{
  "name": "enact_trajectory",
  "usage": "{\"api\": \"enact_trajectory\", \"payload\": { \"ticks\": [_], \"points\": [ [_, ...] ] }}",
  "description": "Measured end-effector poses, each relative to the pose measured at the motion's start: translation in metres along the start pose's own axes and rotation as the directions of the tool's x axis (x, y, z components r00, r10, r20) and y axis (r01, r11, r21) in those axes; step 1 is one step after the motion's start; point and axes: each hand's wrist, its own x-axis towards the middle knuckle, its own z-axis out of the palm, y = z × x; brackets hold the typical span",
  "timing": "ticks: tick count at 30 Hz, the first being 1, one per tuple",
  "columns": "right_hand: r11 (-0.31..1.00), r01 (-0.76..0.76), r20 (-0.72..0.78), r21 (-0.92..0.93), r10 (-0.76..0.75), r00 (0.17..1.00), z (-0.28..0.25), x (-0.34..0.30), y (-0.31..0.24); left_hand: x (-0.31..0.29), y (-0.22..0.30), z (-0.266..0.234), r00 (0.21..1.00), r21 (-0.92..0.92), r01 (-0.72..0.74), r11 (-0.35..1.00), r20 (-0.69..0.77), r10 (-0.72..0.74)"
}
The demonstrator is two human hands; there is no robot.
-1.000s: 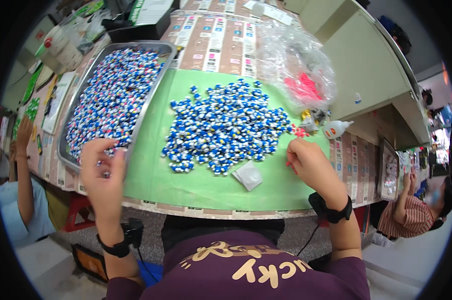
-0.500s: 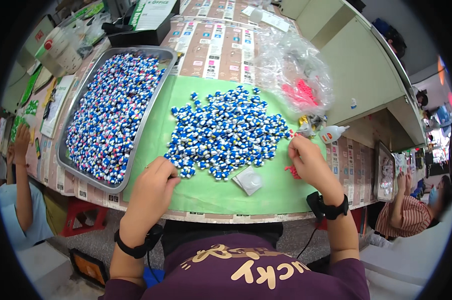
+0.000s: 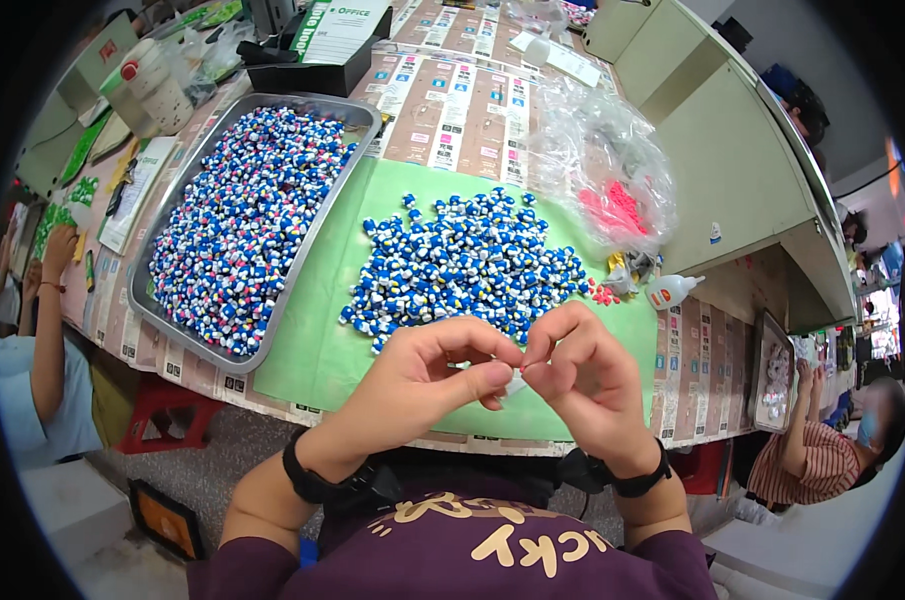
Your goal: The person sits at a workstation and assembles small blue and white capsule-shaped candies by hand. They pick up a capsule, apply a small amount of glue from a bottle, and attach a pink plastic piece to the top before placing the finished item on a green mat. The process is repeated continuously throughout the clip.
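Observation:
My left hand [image 3: 422, 378] and my right hand [image 3: 594, 385] meet over the front of the green sheet [image 3: 317, 375], fingertips nearly touching. Thumb and fingers of my right hand pinch a tiny red piece, of which only a speck shows. My left fingers are also closed in a pinch; what lies in them is hidden. Beneath the hands a white square pad [image 3: 515, 384] is mostly covered. Just beyond lies a heap of small blue-and-white pieces [image 3: 462, 265] with yellow touches. A few loose red pieces [image 3: 602, 293] sit at its right edge.
A metal tray [image 3: 302, 265] full of similar pieces stands left. To the right are a white squeeze bottle [image 3: 670, 291], a clear plastic bag [image 3: 637, 165] with pink-red pieces, and a grey cabinet [image 3: 742, 150]. Other people work at both sides.
My right hand has moved left from beside the red pieces, and my left hand has come right and off the sheet's left part. They now meet over the pad.

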Motion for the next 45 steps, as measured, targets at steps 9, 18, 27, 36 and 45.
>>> {"api": "enact_trajectory", "payload": {
  "ticks": [9, 18, 27, 36, 45],
  "points": [
    [0.884, 0.246, 0.179, -0.397, -0.188, 0.966, 0.0, 0.004, 0.003, -0.001, -0.013, -0.011, 0.999, 0.009, 0.03, 0.999, 0.018, -0.031],
    [0.61, 0.534, 0.534, -0.585, -0.206, 0.82, -0.017, 0.015, -0.013, 0.004, -0.011, -0.016, 0.969, 0.122, 0.215, 0.969, 0.096, -0.227],
    [0.648, 0.242, 0.394, -0.722, 0.098, 0.914, -0.029, 0.015, 0.0, -0.004, -0.015, -0.026, 0.993, 0.079, 0.001, 0.997, -0.117, 0.008],
    [0.528, 0.305, 0.452, -0.792, 0.174, 0.875, -0.021, 0.022, 0.005, -0.014, -0.01, -0.035, 0.969, 0.116, -0.049, 0.992, -0.233, 0.075],
    [0.779, 0.091, 0.293, -0.62, 0.123, 0.948, -0.021, 0.025, -0.016, -0.011, -0.011, -0.032, 0.978, -0.042, -0.079, 0.996, -0.195, 0.07]
  ]
}}
